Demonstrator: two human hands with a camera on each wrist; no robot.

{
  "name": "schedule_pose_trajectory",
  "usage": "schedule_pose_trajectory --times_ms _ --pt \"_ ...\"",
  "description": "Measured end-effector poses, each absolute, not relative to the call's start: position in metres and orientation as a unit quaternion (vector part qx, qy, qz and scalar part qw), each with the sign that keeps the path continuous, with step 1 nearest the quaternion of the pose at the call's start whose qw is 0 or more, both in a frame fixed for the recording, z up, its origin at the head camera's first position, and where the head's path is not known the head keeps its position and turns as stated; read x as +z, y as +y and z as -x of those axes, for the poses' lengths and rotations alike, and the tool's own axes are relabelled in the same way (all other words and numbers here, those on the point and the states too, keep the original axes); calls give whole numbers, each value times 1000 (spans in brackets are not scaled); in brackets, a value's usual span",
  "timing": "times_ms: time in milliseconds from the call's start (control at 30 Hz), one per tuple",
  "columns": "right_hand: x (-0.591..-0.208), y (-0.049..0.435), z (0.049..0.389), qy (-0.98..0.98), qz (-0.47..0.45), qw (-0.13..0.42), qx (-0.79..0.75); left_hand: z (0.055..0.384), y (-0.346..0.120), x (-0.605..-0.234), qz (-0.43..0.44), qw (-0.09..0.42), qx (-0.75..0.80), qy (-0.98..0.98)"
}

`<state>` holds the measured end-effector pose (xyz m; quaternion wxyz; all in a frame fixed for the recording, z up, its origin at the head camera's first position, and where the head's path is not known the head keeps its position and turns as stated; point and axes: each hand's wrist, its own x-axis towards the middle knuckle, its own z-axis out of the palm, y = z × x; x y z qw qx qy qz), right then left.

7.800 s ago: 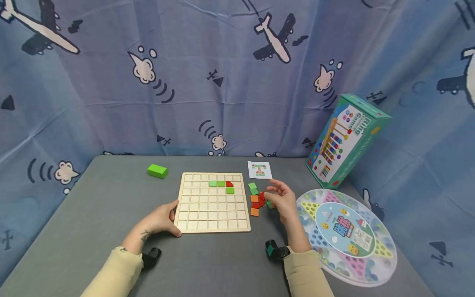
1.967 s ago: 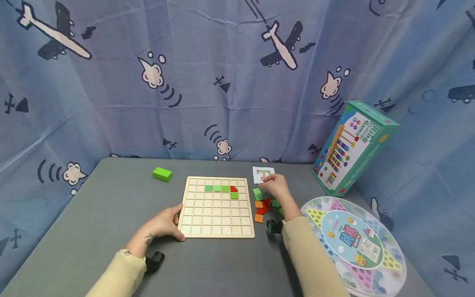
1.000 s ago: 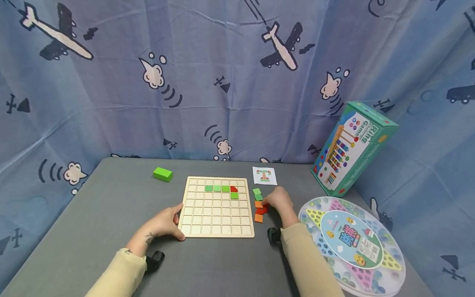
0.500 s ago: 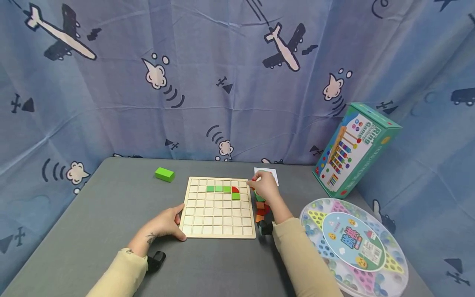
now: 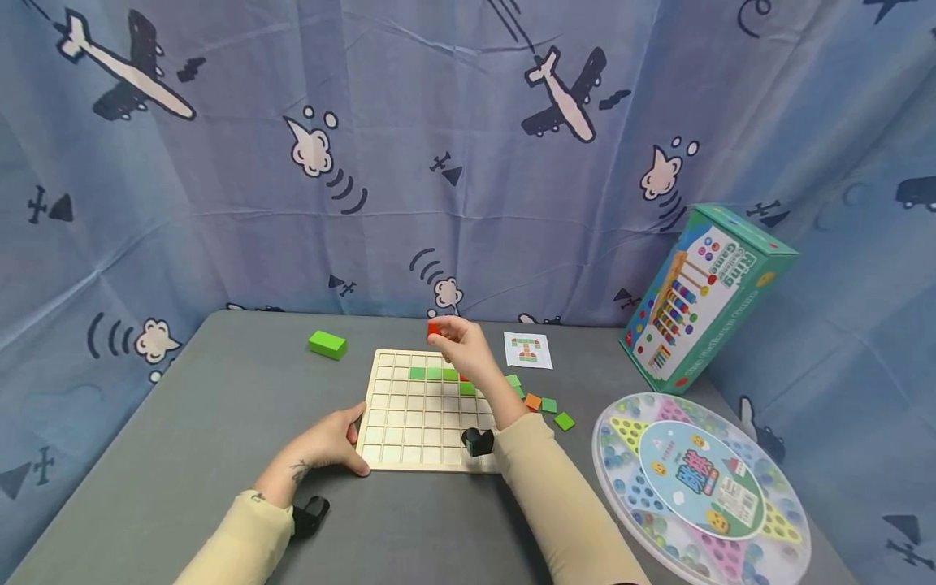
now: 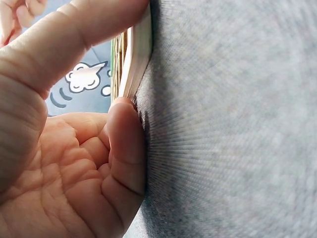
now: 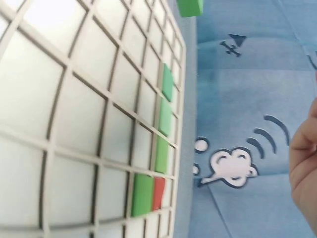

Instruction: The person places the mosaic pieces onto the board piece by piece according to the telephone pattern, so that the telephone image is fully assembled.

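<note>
My left hand (image 5: 327, 447) holds the left edge of a pale wooden grid board (image 5: 409, 432), thumb near its front corner; the left wrist view shows a curled finger (image 6: 126, 139) against the board's side. Between the thumb and fingers of my right hand (image 5: 470, 354) is a small red tile (image 5: 434, 329), raised over the board's far edge. Three green tiles (image 5: 434, 374) lie in a row on the grid. Beside them, a red rounded tile (image 7: 158, 193) and another green tile (image 7: 142, 195) sit in neighbouring cells; my right hand partly hides the red one in the head view.
Loose orange (image 5: 533, 402) and green tiles (image 5: 564, 422) lie right of the board, partly behind my forearm. Behind them is a white pattern card (image 5: 528, 350). A green block (image 5: 327, 344) stands back left. At right are a round marble game board (image 5: 621, 455) and a tilted green box (image 5: 709, 296).
A third green tile has joined the row on the board. My right hand has picked the red tile from the loose pile and carried it left over the board. The left hand stays put.
</note>
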<state>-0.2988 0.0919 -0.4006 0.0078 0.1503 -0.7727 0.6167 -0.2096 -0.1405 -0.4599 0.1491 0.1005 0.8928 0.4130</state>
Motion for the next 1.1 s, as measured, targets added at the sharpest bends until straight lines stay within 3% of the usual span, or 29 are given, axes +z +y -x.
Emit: schedule_pose_trajectory --times_ms 133,333,667,1100 --pt "-409 80 304 -747 -156 -12 646 211 -141 -462 -101 147 412 893" --pt "-428 69 310 -773 -136 8 619 211 -142 -463 -114 145 416 891" --pt "-435 57 315 -922 -117 4 369 211 -143 -462 -118 148 420 887" --pt "-440 40 317 -970 -187 21 157 213 -144 -463 -114 149 412 892"
